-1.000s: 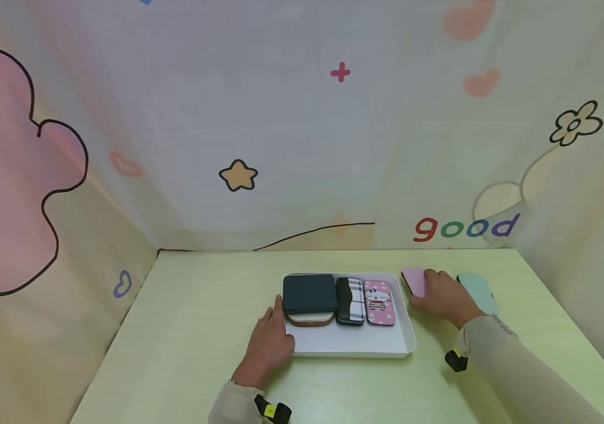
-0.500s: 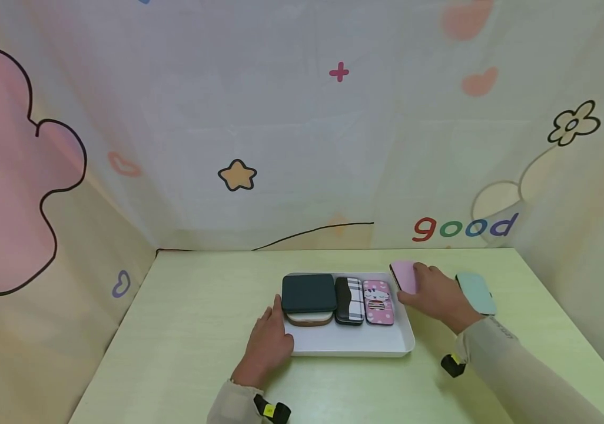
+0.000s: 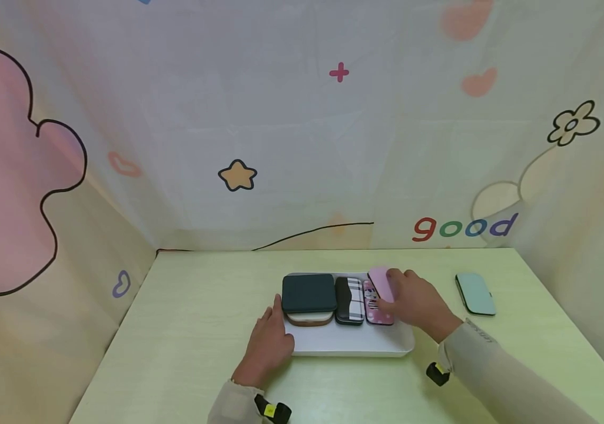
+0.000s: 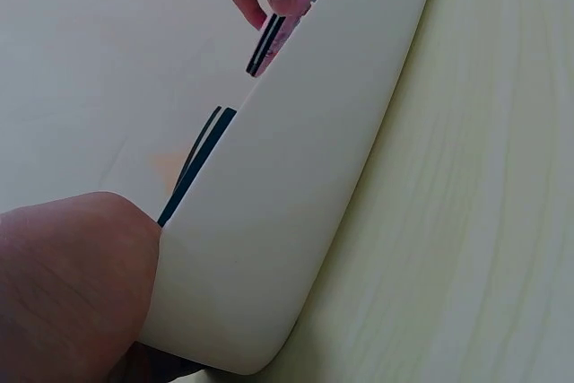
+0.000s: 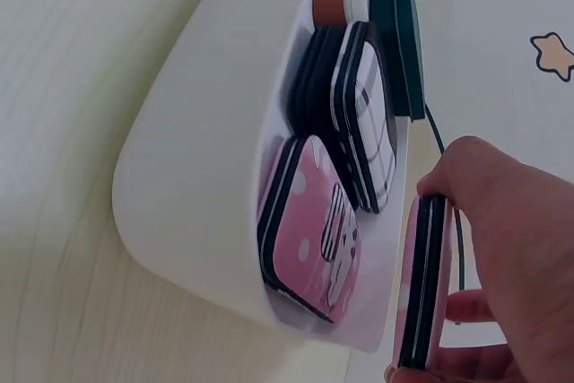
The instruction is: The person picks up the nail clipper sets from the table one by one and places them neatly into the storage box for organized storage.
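Note:
Above the right part of the white tray [image 3: 349, 343], my right hand [image 3: 422, 301] pinches a plain pink flat case [image 3: 381, 284] by its edges. In the right wrist view, the held pink case [image 5: 421, 284] is tilted, its dark layered edge showing. Partly behind it in the head view lies a pink cartoon-print case [image 3: 379, 318] in the tray. To its left sits a black case with white plaid [image 3: 350, 301]. My left hand [image 3: 269, 341] rests against the tray's left end, index finger straight along the side, thumb by the front corner.
A dark green case [image 3: 309, 293] lies over a white-and-brown case [image 3: 309, 320] at the tray's left. A mint green case [image 3: 475, 294] lies on the pale table [image 3: 185, 341] at right. A printed curtain [image 3: 291, 118] hangs behind the table.
My right hand has carried the plain pink case leftward from the table beside the tray, over its right rim, to above the cartoon-print case. My left hand has stayed at the tray.

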{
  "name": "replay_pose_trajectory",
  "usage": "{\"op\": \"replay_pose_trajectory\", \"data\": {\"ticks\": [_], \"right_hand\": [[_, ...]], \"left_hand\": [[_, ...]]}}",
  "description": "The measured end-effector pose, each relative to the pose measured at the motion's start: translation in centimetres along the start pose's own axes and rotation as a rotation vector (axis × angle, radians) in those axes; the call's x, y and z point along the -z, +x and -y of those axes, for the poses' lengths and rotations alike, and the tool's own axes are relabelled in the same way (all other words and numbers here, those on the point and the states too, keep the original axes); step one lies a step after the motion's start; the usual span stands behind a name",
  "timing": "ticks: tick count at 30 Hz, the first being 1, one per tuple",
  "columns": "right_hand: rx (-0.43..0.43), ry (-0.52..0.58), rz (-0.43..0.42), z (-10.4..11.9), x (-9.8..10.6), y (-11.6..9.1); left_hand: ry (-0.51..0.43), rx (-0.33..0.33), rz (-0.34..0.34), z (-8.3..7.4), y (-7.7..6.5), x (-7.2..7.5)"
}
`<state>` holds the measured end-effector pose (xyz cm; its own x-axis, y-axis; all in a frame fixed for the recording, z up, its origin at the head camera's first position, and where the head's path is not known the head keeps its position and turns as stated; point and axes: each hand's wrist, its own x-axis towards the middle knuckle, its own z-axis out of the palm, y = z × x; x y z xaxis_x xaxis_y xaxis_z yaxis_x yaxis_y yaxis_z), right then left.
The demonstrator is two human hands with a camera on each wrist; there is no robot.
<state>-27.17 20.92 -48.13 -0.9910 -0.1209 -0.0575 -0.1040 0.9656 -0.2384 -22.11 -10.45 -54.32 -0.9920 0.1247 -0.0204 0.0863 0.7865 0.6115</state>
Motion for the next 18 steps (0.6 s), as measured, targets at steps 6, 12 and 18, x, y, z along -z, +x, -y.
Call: {"op": "replay_pose_trajectory", "data": {"ticks": [6, 12, 18], "right_hand": [[-0.025, -0.027, 0.032, 0.9, -1.3, 0.6], [-0.052, -0.021, 0.045, 1.4, -1.9, 0.6], [-0.003, -0.079, 0.007, 2.0, -1.8, 0.4]], "left_hand": [[0.008, 0.004, -0.001, 0.0, 0.0, -0.2], [-0.006, 0.002, -0.003, -0.3, -0.1, 0.0], [0.002, 0.005, -0.005, -0.2, 0.0, 0.1]]}}
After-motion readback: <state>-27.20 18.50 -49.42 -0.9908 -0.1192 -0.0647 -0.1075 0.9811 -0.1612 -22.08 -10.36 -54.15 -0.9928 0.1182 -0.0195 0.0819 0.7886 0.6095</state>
